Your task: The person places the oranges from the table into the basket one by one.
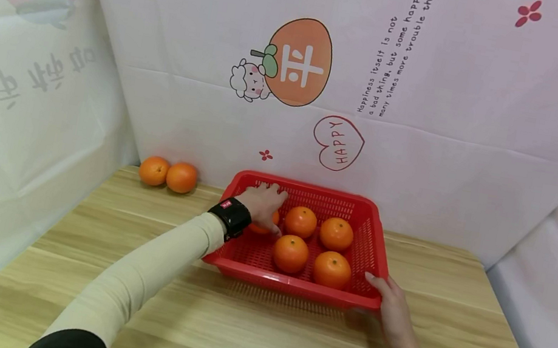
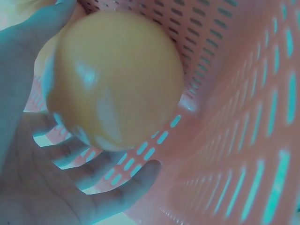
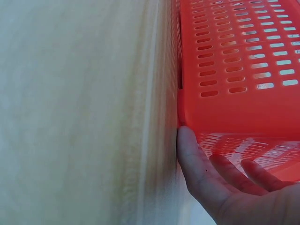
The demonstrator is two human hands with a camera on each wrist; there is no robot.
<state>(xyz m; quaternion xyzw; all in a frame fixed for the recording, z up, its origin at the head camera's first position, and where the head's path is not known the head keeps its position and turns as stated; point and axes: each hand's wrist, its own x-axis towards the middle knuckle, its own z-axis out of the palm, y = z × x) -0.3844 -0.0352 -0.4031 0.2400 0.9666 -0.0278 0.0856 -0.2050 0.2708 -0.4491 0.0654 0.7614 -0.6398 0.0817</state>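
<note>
My left hand (image 1: 262, 201) reaches into the left end of a red plastic basket (image 1: 293, 286), its fingers spread beside an orange (image 2: 117, 79). In the head view the hand partly covers that orange. The left wrist view shows it close to the palm, with the fingers extended below it rather than wrapped round it. Several more oranges, one of them at the front right (image 1: 332, 270), lie in the basket. At the basket's front right corner my right hand (image 1: 395, 317) grips the rim, thumb over the top and fingers against the outer wall (image 3: 243, 108).
Two oranges, a left one (image 1: 154, 170) and a right one (image 1: 182, 177), sit side by side at the table's back left. A printed white cloth (image 1: 194, 49) hangs behind the wooden table (image 1: 208, 334), with more white cloth at both sides.
</note>
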